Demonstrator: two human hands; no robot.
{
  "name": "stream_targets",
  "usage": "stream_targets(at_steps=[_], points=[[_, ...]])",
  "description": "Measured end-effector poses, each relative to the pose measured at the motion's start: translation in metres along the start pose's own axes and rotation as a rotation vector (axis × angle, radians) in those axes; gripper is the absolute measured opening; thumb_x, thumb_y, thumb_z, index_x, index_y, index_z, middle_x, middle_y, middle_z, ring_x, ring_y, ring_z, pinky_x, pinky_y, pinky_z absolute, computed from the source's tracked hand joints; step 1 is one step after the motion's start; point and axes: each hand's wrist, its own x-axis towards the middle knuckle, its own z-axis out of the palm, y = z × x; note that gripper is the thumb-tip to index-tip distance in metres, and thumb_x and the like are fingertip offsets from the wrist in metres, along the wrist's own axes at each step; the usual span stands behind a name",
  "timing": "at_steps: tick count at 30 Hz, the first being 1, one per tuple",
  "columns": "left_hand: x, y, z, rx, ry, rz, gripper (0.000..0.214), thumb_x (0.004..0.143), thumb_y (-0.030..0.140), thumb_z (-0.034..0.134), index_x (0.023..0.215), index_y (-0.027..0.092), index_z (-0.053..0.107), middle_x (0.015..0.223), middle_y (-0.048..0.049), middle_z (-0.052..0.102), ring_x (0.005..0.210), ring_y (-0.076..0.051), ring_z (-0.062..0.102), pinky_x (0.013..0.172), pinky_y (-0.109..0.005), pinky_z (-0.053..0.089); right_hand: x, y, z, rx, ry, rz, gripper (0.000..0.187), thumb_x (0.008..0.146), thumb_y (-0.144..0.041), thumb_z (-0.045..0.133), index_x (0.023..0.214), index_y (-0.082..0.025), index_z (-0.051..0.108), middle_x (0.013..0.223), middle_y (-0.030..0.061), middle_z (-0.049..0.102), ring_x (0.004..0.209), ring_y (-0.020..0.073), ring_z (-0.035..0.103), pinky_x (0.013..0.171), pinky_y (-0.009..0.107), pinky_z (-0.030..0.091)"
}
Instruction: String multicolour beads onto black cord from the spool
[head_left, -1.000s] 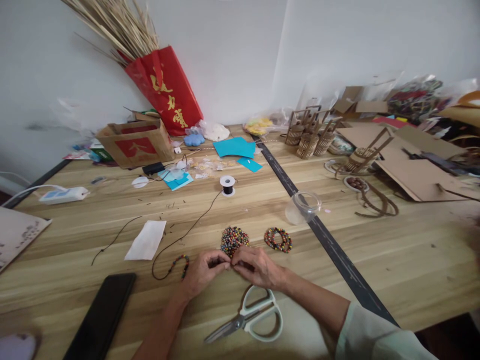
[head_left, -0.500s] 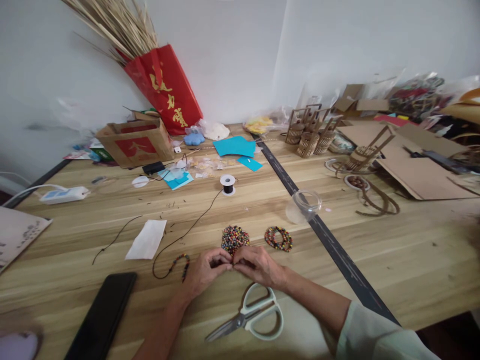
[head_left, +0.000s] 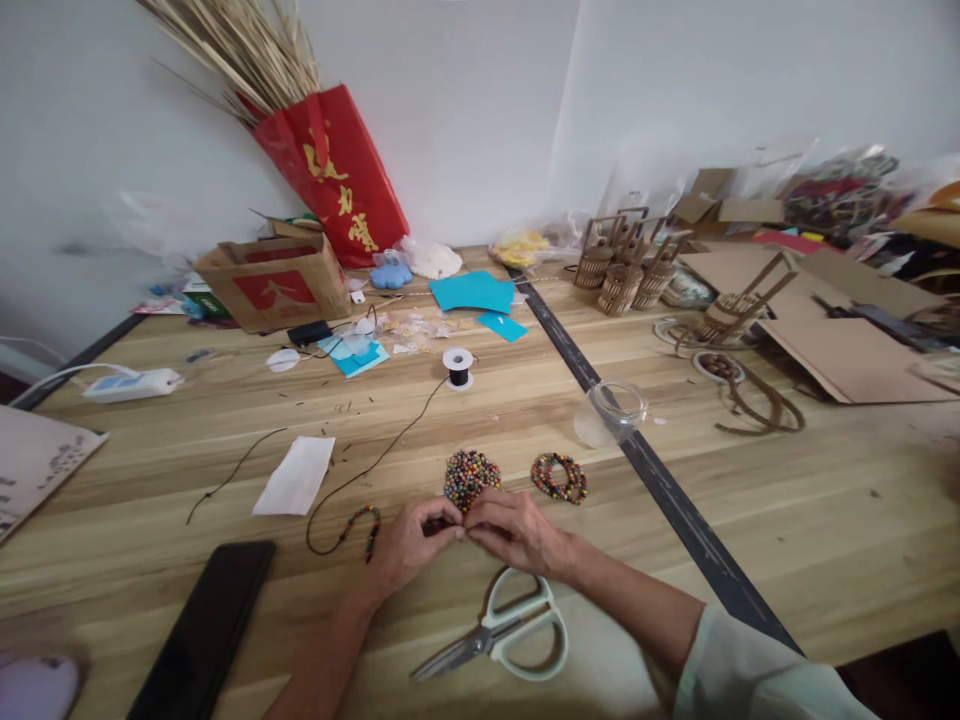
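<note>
My left hand (head_left: 409,545) and my right hand (head_left: 514,532) meet fingertip to fingertip on the wooden table (head_left: 787,500), both pinched shut on something small I cannot make out. Right behind them lies a pile of coloured beads (head_left: 469,474). A dark cord (head_left: 375,460) runs from a small spool (head_left: 457,366) to a short strung length of beads (head_left: 361,522) left of my left hand. A finished bead bracelet (head_left: 558,477) lies to the right of the pile. White-handled scissors (head_left: 501,630) lie just in front of my right wrist.
A black phone (head_left: 206,630) lies at the near left, a white paper slip (head_left: 295,476) behind it. A clear plastic cup (head_left: 609,411) lies on its side by the dark table seam (head_left: 675,510). Cardboard box (head_left: 274,283), red bag (head_left: 334,175), blue paper and cardboard pieces (head_left: 840,340) crowd the back.
Both hands stay pinched together at the same spot; only the view has shifted slightly.
</note>
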Motion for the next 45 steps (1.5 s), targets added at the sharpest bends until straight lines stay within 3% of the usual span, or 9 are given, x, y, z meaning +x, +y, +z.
stream_targets(at_steps=[7, 19, 29, 45], points=[[-0.001, 0.005, 0.0, -0.013, 0.016, 0.0, 0.007, 0.071, 0.025, 0.066, 0.066, 0.021, 0.069, 0.067, -0.0031, 0.069, 0.066, -0.02, 0.059, 0.063, -0.027, 0.045, -0.001, 0.002, 0.002, 0.0, 0.005, 0.001, 0.01, 0.096, -0.02, 0.052, 0.096, -0.016, 0.061, 0.088, 0.0085, 0.065, 0.08, 0.0161, 0.062, 0.071, 0.026, 0.051], [-0.001, 0.0, -0.006, 0.026, -0.034, 0.058, 0.016, 0.078, 0.024, 0.061, 0.077, 0.018, 0.075, 0.08, -0.0048, 0.076, 0.078, -0.02, 0.067, 0.08, -0.03, 0.05, -0.002, 0.004, 0.003, 0.001, 0.012, 0.015, 0.008, 0.096, -0.021, 0.055, 0.097, -0.016, 0.061, 0.087, 0.0078, 0.066, 0.08, 0.0154, 0.062, 0.071, 0.025, 0.051], [0.001, -0.006, -0.002, -0.149, -0.046, -0.033, 0.011, 0.075, 0.027, 0.066, 0.077, 0.016, 0.068, 0.076, -0.005, 0.074, 0.073, -0.018, 0.067, 0.072, -0.028, 0.051, -0.004, 0.005, 0.004, -0.002, 0.01, 0.028, 0.006, 0.095, -0.019, 0.054, 0.095, -0.017, 0.06, 0.085, 0.0073, 0.065, 0.078, 0.0153, 0.062, 0.07, 0.024, 0.05], [-0.002, 0.004, -0.002, -0.053, -0.01, -0.003, 0.011, 0.074, 0.028, 0.065, 0.067, 0.02, 0.068, 0.066, -0.0034, 0.07, 0.064, -0.018, 0.06, 0.062, -0.024, 0.045, -0.003, 0.005, 0.002, -0.012, -0.004, 0.024, 0.007, 0.095, -0.02, 0.054, 0.093, -0.017, 0.06, 0.081, 0.0055, 0.064, 0.072, 0.014, 0.06, 0.065, 0.023, 0.047]])
